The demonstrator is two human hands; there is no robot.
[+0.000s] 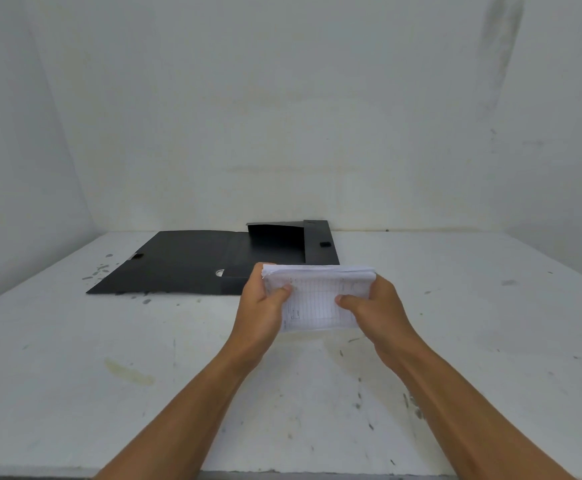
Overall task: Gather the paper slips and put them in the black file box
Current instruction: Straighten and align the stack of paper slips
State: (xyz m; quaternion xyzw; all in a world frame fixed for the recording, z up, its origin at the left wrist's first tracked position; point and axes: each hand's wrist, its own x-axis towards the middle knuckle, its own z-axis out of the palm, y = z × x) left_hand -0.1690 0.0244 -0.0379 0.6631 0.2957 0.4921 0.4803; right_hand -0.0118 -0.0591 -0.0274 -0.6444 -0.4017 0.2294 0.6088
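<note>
A stack of white paper slips (pixel 317 296) with printed lines is held above the table, just in front of the black file box (pixel 282 244). My left hand (pixel 265 306) grips the stack's left edge, thumb on top. My right hand (pixel 376 306) grips the right edge the same way. The box lies open at the back of the table. Its lid (pixel 175 265) is spread flat to the left and its tray stands behind the slips. The stack hides the tray's near edge.
The white table (pixel 109 358) is stained and scuffed, with dark flecks left of the lid. White walls close it in at the back and on both sides. The table's front edge runs along the bottom of the view.
</note>
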